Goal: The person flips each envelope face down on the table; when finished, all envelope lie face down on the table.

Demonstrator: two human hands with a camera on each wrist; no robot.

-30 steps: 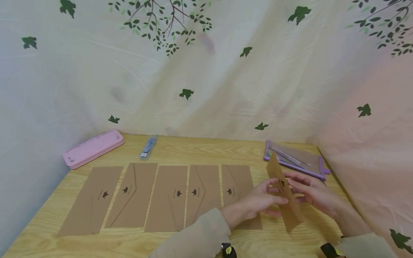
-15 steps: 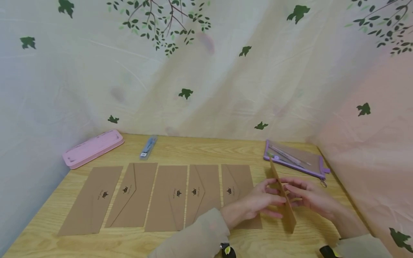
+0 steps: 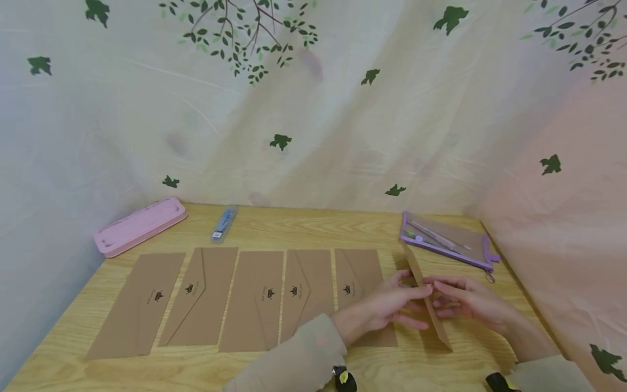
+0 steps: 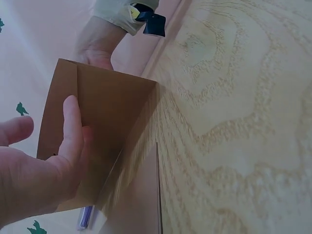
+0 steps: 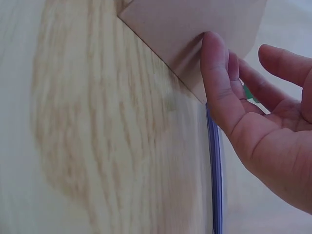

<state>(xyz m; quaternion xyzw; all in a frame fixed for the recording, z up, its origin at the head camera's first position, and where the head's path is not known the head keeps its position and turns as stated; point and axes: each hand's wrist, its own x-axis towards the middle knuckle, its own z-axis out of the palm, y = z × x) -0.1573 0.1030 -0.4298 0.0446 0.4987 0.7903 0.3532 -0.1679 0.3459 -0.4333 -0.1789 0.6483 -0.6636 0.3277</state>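
A brown kraft envelope [image 3: 437, 324] stands nearly on edge on the wooden table, between both hands. My left hand [image 3: 384, 307] rests its fingers against the left face; in the left wrist view that hand's thumb [image 4: 17, 130] is apart from the envelope. From the other side, my right hand [image 3: 472, 305] touches the envelope with its fingertips. In the right wrist view the right thumb [image 5: 282, 63] stays off the paper. A flat envelope [image 3: 355, 272] lies under my left wrist, partly hidden, last in a row of several with crown prints, including one envelope [image 3: 252, 294] mid-row.
A clear pouch with purple trim [image 3: 443, 242], holding pens, lies behind my right hand. A pink pencil case [image 3: 141, 226] and a slim blue packet [image 3: 224, 224] sit at the back left. Printed cloth [image 3: 323, 120] hangs behind and beside the table [image 3: 313, 218].
The envelope between my hands has tilted: its crown print showed a second ago, then it stood edge-on, and now the print is out of sight. Both hands have shifted only slightly.
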